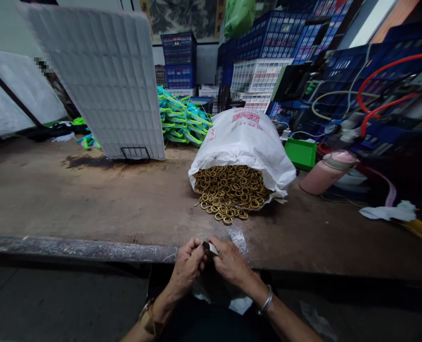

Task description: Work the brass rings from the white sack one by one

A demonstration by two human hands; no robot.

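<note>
My left hand [189, 260] and my right hand [230, 259] meet just over the table's front edge, fingers closed. A small pale piece [213, 249] with a dark end sticks out of my right hand toward the left fingertips; its kind is not clear. My left thumb and fingers pinch together, hiding whatever is between them. Beyond my hands, a white woven sack [244, 130] lies on its side, mouth facing me. Many brass-coloured rings [228, 183] fill its opening and spill onto the wooden table [154, 209].
A tall white padded panel [107, 80] stands on the left. Green and blue pieces [184, 121] are heaped behind it. On the right are a pink bottle [327, 173], a green tray [301, 154] and a crumpled white cloth [389, 211]. Blue crates [271, 33] are stacked behind.
</note>
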